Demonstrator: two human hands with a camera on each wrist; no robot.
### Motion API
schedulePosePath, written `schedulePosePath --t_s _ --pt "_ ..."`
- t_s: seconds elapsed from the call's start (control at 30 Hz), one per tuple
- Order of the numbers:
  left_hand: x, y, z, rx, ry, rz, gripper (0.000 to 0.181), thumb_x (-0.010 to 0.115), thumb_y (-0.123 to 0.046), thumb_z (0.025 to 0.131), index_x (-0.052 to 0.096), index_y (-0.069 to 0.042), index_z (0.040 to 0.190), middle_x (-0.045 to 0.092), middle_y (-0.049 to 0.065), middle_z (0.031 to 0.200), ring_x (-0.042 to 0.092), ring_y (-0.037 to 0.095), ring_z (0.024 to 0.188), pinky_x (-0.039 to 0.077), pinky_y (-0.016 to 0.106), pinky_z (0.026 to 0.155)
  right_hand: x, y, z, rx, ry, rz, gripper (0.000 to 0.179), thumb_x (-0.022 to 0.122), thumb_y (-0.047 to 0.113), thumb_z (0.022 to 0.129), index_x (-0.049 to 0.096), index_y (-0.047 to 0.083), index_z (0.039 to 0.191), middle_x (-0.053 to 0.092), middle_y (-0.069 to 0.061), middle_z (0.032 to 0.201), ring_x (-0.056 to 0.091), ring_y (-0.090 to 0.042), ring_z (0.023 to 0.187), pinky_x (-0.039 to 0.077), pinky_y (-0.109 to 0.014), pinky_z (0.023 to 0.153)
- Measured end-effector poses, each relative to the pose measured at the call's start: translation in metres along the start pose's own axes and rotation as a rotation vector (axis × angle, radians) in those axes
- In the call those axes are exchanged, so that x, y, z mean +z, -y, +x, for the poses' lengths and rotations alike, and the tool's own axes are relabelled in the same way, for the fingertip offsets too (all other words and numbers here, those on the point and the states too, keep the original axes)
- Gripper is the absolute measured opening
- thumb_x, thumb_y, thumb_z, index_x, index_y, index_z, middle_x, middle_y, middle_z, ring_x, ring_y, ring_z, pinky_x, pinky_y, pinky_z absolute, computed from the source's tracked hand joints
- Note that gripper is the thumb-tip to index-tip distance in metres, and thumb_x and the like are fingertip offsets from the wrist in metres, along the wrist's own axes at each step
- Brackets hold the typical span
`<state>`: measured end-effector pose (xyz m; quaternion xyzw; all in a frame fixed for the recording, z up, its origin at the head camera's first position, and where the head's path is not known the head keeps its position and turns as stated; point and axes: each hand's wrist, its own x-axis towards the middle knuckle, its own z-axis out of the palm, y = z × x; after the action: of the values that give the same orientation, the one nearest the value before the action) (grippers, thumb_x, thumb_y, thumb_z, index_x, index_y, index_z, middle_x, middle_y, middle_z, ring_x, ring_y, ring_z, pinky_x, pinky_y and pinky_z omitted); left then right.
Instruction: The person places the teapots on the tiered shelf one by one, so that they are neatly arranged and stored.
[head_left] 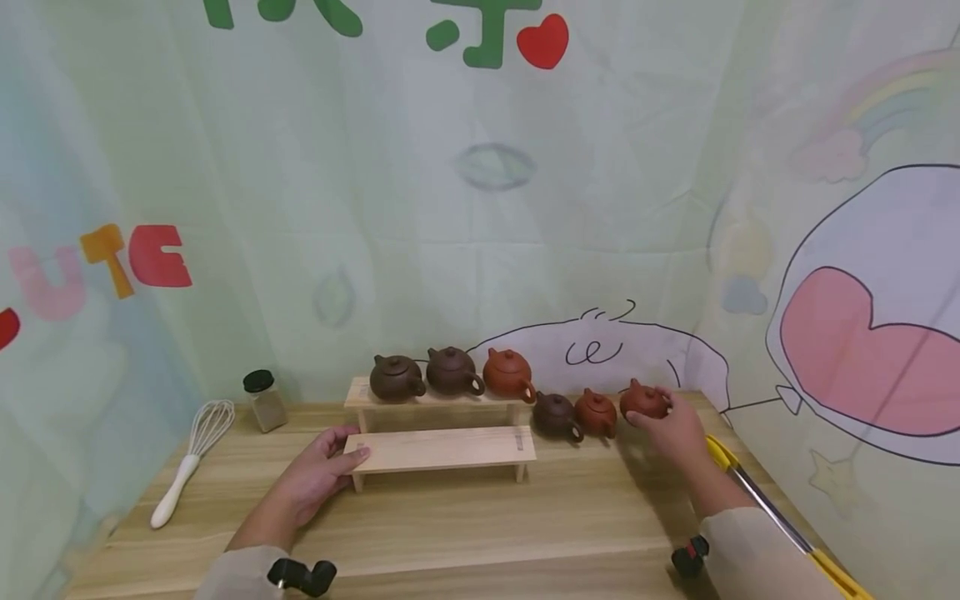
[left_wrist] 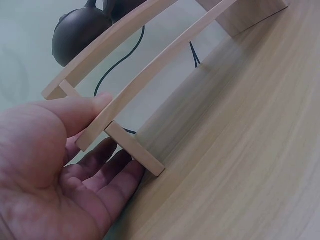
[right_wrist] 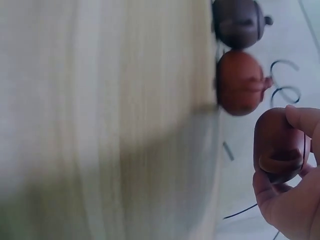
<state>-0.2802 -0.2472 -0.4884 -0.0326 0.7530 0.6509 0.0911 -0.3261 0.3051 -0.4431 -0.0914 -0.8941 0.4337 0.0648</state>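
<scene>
My left hand (head_left: 321, 468) grips the left end of the two-tier wooden stand (head_left: 442, 448), thumb on the lower board and the other fingers beside its leg (left_wrist: 135, 149). My right hand (head_left: 673, 429) holds a reddish-brown teapot (head_left: 643, 402) at the far right; in the right wrist view this teapot (right_wrist: 280, 142) is off the table, between thumb and fingers. To its left, an orange-red teapot (head_left: 596, 413) and a dark brown teapot (head_left: 556, 417) stand on the table. Along the upper tier sit two dark teapots (head_left: 397, 377) and an orange-red one (head_left: 508, 374).
On the left lie a white-handled whisk (head_left: 192, 460) and a black-lidded jar (head_left: 266, 402). Yellow-ended tongs (head_left: 772, 507) lie along the right side, beside my right forearm. A printed cloth (head_left: 405, 233) hangs behind the wooden table (head_left: 450, 533).
</scene>
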Motion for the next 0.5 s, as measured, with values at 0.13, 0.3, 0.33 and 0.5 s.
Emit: schedulePosePath --t_s 0.13,0.3,0.33,0.5 --pt "0.001 0.000 -0.001 0.001 0.001 -0.002 0.066 0.063 -0.022 0.109 0.029 0.004 0.159 0.020 0.030 0.173 0.049 0.040 0.146 0.040 0.061 0.126 -0.002 0.008 -0.017 -0.065 0.020 -0.004 0.091 0.083 0.038 0.095 0.036 0.000 0.163 0.044 -0.031 0.162 0.049 -0.049 0.142 0.049 -0.062 0.117" --pt "0.001 -0.002 -0.002 0.002 0.003 0.004 0.067 0.063 -0.022 0.109 0.028 0.004 0.160 0.017 0.031 0.174 0.047 0.042 0.149 0.038 0.062 0.126 0.002 0.019 -0.040 -0.088 0.042 -0.021 0.090 0.086 0.044 0.091 0.043 0.007 0.161 0.051 -0.027 0.158 0.056 -0.047 0.138 0.054 -0.058 0.111" --pt "0.000 -0.002 -0.002 0.001 0.003 0.006 0.067 0.063 -0.022 0.109 0.028 0.004 0.160 0.017 0.031 0.174 0.046 0.042 0.149 0.038 0.062 0.126 0.004 0.021 -0.045 -0.093 0.050 -0.016 0.089 0.087 0.044 0.090 0.045 0.008 0.160 0.053 -0.026 0.157 0.057 -0.046 0.137 0.055 -0.057 0.111" --pt "0.000 -0.001 -0.001 -0.003 0.006 0.003 0.069 0.064 -0.023 0.109 0.027 0.004 0.161 0.016 0.030 0.175 0.045 0.043 0.150 0.037 0.063 0.126 0.017 0.037 -0.069 -0.152 0.092 0.026 0.087 0.091 0.042 0.086 0.051 0.010 0.156 0.060 -0.022 0.151 0.065 -0.039 0.129 0.061 -0.051 0.103"
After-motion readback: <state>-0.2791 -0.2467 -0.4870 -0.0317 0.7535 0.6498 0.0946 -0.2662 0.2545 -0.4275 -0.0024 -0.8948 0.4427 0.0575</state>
